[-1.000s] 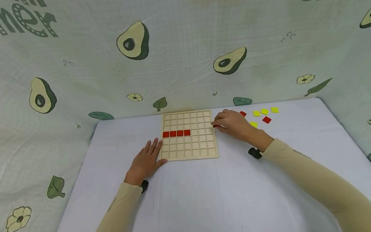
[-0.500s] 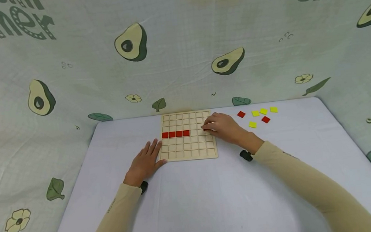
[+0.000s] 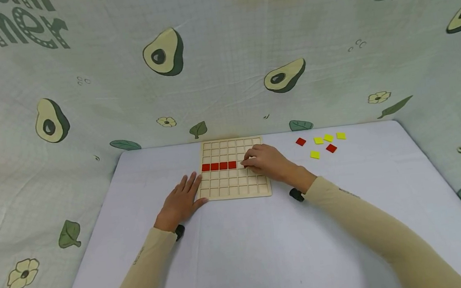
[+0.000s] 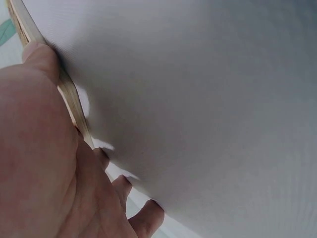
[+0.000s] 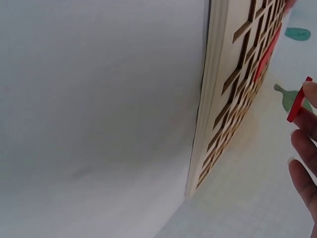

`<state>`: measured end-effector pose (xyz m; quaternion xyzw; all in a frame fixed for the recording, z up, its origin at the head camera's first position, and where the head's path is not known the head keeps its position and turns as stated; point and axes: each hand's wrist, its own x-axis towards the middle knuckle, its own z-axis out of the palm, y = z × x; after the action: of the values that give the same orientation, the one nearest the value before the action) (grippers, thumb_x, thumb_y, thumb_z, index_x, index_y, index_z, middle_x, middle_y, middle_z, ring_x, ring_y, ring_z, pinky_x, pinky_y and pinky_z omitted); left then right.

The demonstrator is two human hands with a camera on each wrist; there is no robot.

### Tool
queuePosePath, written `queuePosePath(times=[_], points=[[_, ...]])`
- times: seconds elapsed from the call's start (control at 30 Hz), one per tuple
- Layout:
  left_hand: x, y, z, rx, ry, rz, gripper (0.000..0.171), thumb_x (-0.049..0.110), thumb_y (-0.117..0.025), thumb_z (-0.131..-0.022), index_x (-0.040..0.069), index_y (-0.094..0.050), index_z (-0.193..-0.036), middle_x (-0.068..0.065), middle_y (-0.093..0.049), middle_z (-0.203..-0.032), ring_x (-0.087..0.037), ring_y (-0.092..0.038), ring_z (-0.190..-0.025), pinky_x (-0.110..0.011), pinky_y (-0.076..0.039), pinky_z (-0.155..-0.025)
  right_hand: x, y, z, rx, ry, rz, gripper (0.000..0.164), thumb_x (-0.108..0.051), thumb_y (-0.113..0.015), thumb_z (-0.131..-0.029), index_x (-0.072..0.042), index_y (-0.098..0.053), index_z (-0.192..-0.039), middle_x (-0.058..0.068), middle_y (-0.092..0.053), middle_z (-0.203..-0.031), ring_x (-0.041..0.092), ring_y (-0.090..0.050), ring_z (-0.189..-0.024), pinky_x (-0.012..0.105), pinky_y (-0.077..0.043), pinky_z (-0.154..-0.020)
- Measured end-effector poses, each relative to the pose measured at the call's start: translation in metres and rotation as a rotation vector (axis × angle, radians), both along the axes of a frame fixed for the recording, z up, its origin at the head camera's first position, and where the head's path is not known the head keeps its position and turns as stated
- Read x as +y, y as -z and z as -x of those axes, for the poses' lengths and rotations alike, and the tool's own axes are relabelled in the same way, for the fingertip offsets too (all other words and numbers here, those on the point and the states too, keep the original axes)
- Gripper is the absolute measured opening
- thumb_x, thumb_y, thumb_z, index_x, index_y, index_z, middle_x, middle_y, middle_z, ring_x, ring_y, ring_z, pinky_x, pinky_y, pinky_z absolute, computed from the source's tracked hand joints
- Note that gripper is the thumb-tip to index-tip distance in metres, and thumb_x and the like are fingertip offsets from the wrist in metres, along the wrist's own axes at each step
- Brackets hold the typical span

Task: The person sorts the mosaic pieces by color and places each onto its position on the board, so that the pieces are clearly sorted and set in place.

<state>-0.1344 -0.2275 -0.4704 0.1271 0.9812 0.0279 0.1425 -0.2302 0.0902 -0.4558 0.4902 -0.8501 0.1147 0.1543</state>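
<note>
A square wooden grid board [image 3: 234, 191] lies at the back middle of the table. Along one of its rows, a line of several red tiles [image 3: 218, 166] fills cells from the left side. My right hand [image 3: 268, 161] is over the right half of the board, just right of that line. Between thumb and finger it pinches another red square tile [image 5: 299, 102], seen edge-on in the right wrist view. My left hand [image 3: 180, 202] rests with straight fingers at the board's left edge, thumb near the front corner. In the left wrist view the thumb touches the wooden side.
Right of the board lie loose yellow tiles [image 3: 315, 154] and two loose red tiles [image 3: 331, 148]. A white cloth covers the table [image 3: 243, 248]. Behind it hangs a curtain [image 3: 226, 94] printed with avocados and leaves.
My right hand has moved left with the red tile, from beside the board's right edge to over its cells near the red row. The left hand has stayed in place.
</note>
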Motion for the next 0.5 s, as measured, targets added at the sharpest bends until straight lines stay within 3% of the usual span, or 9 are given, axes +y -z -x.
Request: queuePosePath(times=[0.5], points=[[-0.001,0.001,0.001,0.001,0.015,0.02,0.082,0.048,-0.053,-0.11,0.004,-0.018,-0.169,-0.019,-0.015,-0.176,-0.044,-0.016,-0.161,-0.057,-0.026,-0.128,-0.019,0.01,0.004,0.091,-0.015,-0.095,0.016,-0.017,-0.081,-0.096,-0.016,-0.082,-0.112,0.004,-0.075,-0.111,0.024,-0.068,-0.107,0.039,-0.057,-0.093]])
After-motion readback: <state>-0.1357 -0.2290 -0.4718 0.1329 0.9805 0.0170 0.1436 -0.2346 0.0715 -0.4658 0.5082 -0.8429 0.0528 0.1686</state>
